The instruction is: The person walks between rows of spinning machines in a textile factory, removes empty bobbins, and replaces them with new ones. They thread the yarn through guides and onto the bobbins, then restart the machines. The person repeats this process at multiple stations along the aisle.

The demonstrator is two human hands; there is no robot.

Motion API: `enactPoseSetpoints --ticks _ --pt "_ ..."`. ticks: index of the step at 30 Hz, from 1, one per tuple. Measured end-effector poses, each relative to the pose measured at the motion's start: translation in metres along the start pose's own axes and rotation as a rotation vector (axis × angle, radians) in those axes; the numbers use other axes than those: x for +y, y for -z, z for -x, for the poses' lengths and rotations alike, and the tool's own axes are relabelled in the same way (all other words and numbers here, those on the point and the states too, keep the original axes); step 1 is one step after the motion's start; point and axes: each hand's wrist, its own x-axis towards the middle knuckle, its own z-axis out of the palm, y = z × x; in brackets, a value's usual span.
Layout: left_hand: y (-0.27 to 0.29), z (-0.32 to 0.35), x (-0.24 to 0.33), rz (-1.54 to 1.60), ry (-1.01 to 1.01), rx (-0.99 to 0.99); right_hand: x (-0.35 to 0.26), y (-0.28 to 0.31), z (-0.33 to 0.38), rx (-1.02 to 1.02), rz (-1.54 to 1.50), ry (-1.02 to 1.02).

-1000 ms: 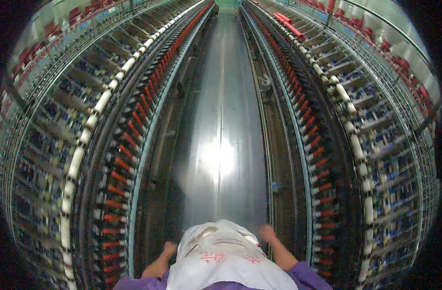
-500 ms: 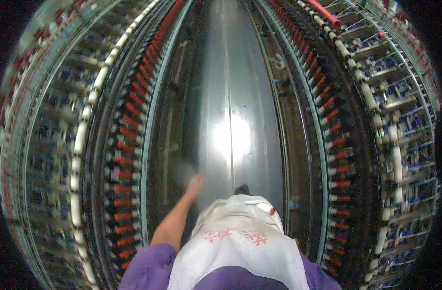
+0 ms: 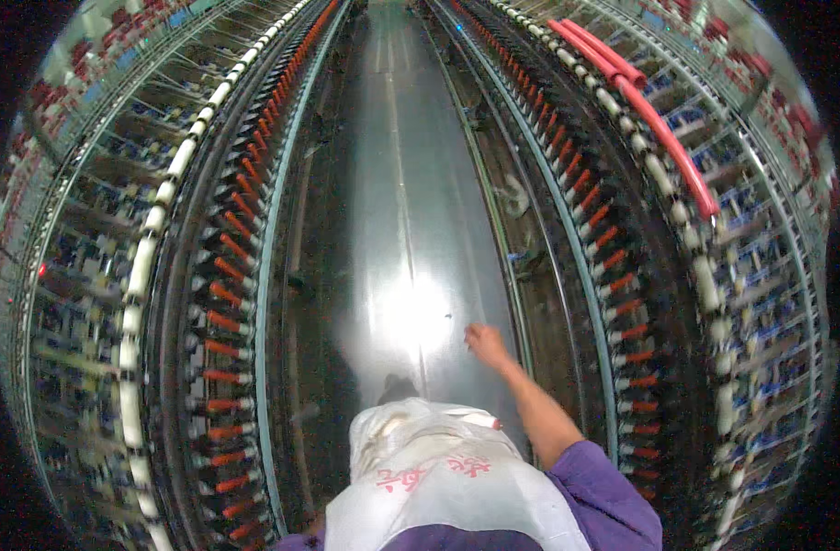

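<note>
My right hand (image 3: 486, 343) hangs out in front of me over the grey walkway, right of my white apron (image 3: 438, 468). Its fingers are loosely curled in, and no object shows in them. It touches nothing; the right-hand row of orange-red bobbins (image 3: 625, 306) is the nearest machine part on that side. Out of sight is my left hand, with only a bit of purple sleeve (image 3: 300, 542) showing at the lower left. A dark shoe (image 3: 399, 387) pokes out beyond the apron.
Long spinning frames line both sides of the shiny floor (image 3: 374, 211). Orange-red bobbins (image 3: 225, 349) and white rollers (image 3: 129, 367) run along the left one. Red padded tubes (image 3: 663, 133) lie on the right frame. A pale loop (image 3: 512, 196) sits low at the right edge.
My right hand has swung forward into view, while my left has dropped out of it. The aisle has shifted left in the picture, and more of the red tubes shows.
</note>
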Motion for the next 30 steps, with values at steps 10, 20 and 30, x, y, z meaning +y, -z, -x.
enactPoseSetpoints --ticks 10,20,30 --pt "0.314 -0.307 0.519 0.427 -0.623 0.182 0.197 0.018 0.078 -0.331 0.364 -0.81" --pt "0.371 -0.411 0.704 -0.013 -0.438 0.142 0.18 0.082 -0.353 0.05 0.076 -0.4" --pt "0.451 -0.555 0.74 -0.094 -0.238 0.234 -0.039 0.206 -0.97 0.036 0.181 0.03"
